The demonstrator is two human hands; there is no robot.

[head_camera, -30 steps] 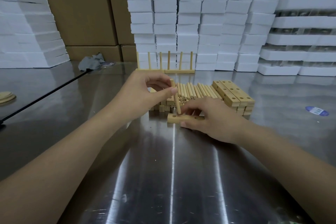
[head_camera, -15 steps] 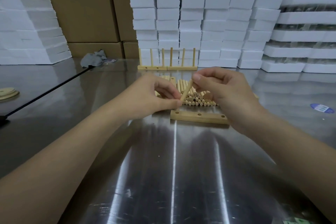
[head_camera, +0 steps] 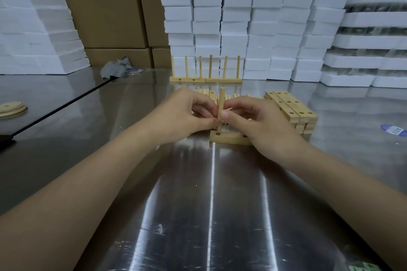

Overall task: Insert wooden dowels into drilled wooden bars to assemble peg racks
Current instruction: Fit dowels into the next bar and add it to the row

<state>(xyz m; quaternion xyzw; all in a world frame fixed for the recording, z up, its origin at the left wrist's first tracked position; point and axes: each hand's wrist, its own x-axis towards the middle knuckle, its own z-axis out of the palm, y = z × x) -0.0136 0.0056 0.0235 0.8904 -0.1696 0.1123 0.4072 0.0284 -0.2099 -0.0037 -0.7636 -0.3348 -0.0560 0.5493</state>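
A drilled wooden bar (head_camera: 229, 138) lies flat on the steel table (head_camera: 211, 204) in front of me. One wooden dowel (head_camera: 221, 103) stands upright with its lower end at the bar's leftmost hole. My left hand (head_camera: 185, 112) and my right hand (head_camera: 253, 121) both pinch this dowel near its lower half. My right hand covers the right part of the bar. Behind my hands lies a pile of loose dowels (head_camera: 237, 95), mostly hidden.
A stack of drilled bars (head_camera: 293, 108) sits to the right. Two finished peg racks (head_camera: 206, 72) stand further back. White foam blocks (head_camera: 253, 17) and cardboard boxes (head_camera: 110, 6) wall the rear. A grey rag (head_camera: 116, 69) and wooden discs (head_camera: 12, 109) lie left.
The dowel, tilted between both hands half a second ago, now stands upright at the bar's left hole. My right hand has come down over the bar.
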